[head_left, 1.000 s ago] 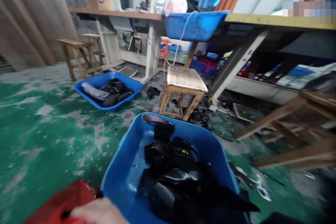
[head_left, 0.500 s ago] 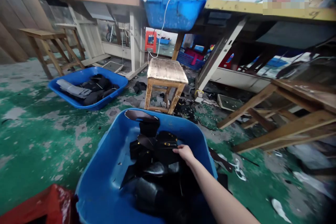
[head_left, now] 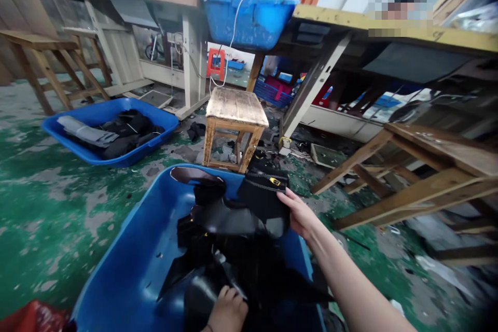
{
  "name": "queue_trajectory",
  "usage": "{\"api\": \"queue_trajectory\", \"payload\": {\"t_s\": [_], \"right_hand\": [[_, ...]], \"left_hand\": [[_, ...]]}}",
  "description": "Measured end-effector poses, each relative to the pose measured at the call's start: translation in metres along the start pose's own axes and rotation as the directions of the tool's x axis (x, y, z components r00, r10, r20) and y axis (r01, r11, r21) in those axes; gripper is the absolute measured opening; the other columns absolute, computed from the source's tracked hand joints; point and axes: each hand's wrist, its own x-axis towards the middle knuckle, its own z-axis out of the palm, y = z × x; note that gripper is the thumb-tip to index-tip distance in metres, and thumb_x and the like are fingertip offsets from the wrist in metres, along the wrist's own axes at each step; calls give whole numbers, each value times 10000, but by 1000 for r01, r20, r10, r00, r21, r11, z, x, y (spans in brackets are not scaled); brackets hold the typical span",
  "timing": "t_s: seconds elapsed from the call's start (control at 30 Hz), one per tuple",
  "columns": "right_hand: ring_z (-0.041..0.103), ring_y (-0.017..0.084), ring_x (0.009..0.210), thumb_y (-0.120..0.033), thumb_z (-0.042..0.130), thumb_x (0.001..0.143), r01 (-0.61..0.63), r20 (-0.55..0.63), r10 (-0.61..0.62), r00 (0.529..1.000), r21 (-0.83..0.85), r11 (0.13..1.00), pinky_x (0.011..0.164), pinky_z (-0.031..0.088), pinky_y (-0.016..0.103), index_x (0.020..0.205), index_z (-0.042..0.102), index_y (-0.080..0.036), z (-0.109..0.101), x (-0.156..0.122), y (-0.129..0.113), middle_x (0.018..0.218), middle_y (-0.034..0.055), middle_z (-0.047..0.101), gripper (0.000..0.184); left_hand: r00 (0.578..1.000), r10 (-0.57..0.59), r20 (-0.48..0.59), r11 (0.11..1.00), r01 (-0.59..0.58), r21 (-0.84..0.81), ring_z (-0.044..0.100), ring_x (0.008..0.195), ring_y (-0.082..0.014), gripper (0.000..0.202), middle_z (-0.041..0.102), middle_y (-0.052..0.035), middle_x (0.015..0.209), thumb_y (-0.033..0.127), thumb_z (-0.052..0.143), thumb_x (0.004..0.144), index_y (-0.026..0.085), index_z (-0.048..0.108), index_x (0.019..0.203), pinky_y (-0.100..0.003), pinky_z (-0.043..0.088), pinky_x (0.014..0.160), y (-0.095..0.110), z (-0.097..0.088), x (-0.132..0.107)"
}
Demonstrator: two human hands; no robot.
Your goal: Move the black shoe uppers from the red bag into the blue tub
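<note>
A deep blue tub (head_left: 112, 249) in front of me holds a heap of black leather and fabric pieces (head_left: 225, 218). Between the thumb and fingers of my right hand (head_left: 301, 212) is the edge of a black piece with a gold zip pull (head_left: 264, 194), lifted at the tub's far right side. Low in the tub, my left hand (head_left: 229, 308) has its fingers curled onto a shiny black leather piece (head_left: 200, 290); the fingertips are partly hidden among the pieces. A dark, rounded piece (head_left: 196, 175) leans on the tub's back rim.
A worn wooden stool (head_left: 235, 106) stands just behind the tub. Another blue tub (head_left: 155, 140) with dark and grey pieces lies to the left. Wooden stool legs (head_left: 373, 202) stand at right. Workbenches (head_left: 389, 18) run along the back, and a red bag (head_left: 35, 316) lies at lower left.
My right hand has raised the black zip piece out of the heap, up and to the right. My left hand has come into view at the bottom. The view has shifted slightly right.
</note>
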Motion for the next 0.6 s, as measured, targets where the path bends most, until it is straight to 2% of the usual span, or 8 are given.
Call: {"api": "queue_trajectory", "payload": {"t_s": [0.07, 0.13, 0.2, 0.27, 0.3, 0.4, 0.5, 0.6], "right_hand": [[685, 248, 925, -405, 735, 687, -77, 66, 83, 994, -94, 993, 881, 542, 425, 1120, 611, -229, -3, 22, 7, 986, 64, 735, 485], [691, 242, 897, -367, 732, 690, -179, 59, 199, 978, -250, 952, 860, 548, 402, 1065, 636, -196, -2, 46, 28, 952, 78, 739, 422], [694, 246, 869, -334, 720, 707, -272, -31, 280, 960, -364, 891, 825, 554, 392, 1015, 646, -159, 4, 64, 58, 923, 102, 737, 362], [694, 259, 863, -292, 712, 713, -325, -134, 296, 946, -403, 856, 810, 553, 396, 977, 644, -125, 11, 73, 93, 907, 126, 730, 319], [691, 268, 876, -261, 712, 707, -338, -178, 289, 941, -411, 847, 823, 547, 400, 960, 640, -109, 15, 73, 110, 910, 138, 725, 303], [661, 316, 984, -178, 731, 655, -376, -322, 242, 915, -464, 802, 930, 495, 442, 952, 627, -80, 27, 66, 149, 991, 181, 695, 330], [569, 357, 1153, -154, 724, 636, -350, -422, 121, 898, -524, 777, 1043, 398, 496, 992, 612, -109, 43, 49, 161, 1138, 189, 636, 376], [579, 285, 1140, -194, 726, 650, -106, -295, -26, 955, -421, 901, 1035, 430, 416, 1030, 618, -180, 70, 16, 154, 1148, 112, 643, 396]], "left_hand": [[999, -41, 10, 999, 41, 5, 611, 1112, -339, 325, 727, -171, 1061, 248, 465, 860, 130, 718, 1026, -542, 392, 1091, -6, -8, 3], [999, -34, -3, 999, 34, -12, 660, 1016, -302, 298, 757, -91, 989, 295, 475, 863, 228, 728, 1005, -515, 475, 1014, -15, -31, -10], [996, 33, -78, 993, -42, -107, 644, 1061, -252, 324, 761, -5, 983, 432, 451, 883, 312, 709, 1037, -439, 480, 1018, -18, -70, -38], [978, 106, -177, 919, -165, -359, 625, 1095, -283, 387, 761, 0, 958, 547, 564, 796, 292, 710, 1047, -443, 464, 1028, -14, -119, -75], [981, 94, -167, 860, -165, -483, 622, 1091, -310, 436, 759, -2, 961, 555, 650, 722, 287, 705, 1063, -459, 489, 992, -9, -144, -92], [995, -2, -101, 676, -73, -733, 638, 1049, -341, 581, 746, -19, 1044, 351, 781, 596, 247, 654, 1153, -519, 472, 999, 0, -198, -121], [978, -84, -189, 622, -96, -777, 630, 1071, -336, 538, 734, -63, 1096, 220, 765, 586, 179, 664, 1113, -490, 438, 1045, -13, -208, -114], [911, -104, -400, 676, -230, -700, 550, 1209, -362, 657, 638, -131, 1283, 326, 796, 617, 178, 571, 1217, -496, 410, 1083, -42, -187, -90]]}}
